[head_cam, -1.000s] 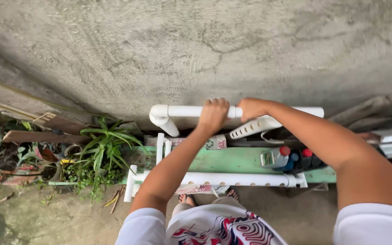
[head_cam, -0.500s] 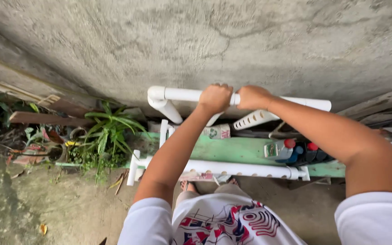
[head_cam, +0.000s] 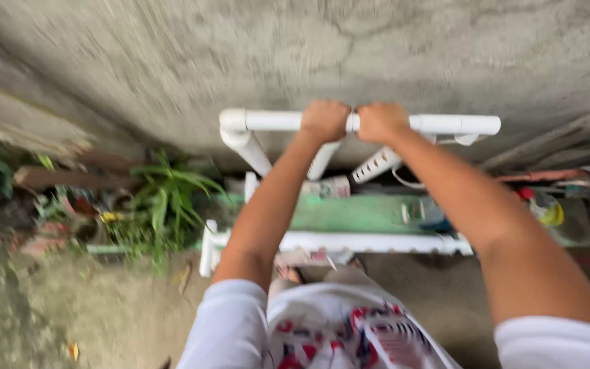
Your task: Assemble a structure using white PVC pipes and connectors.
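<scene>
White plastic pipe frame, top centre of the frame against the grey concrete wall. Judged light, rigid, smooth and somewhat slippery; best held on the straight top rail, clear of the elbow joints. Left hand and right hand touch side by side, fingers wrapped closed around that rail.

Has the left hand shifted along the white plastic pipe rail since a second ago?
Yes. The left hand slid rightward along the white plastic pipe rail, away from its elbow joint, and now touches the right hand.
</scene>
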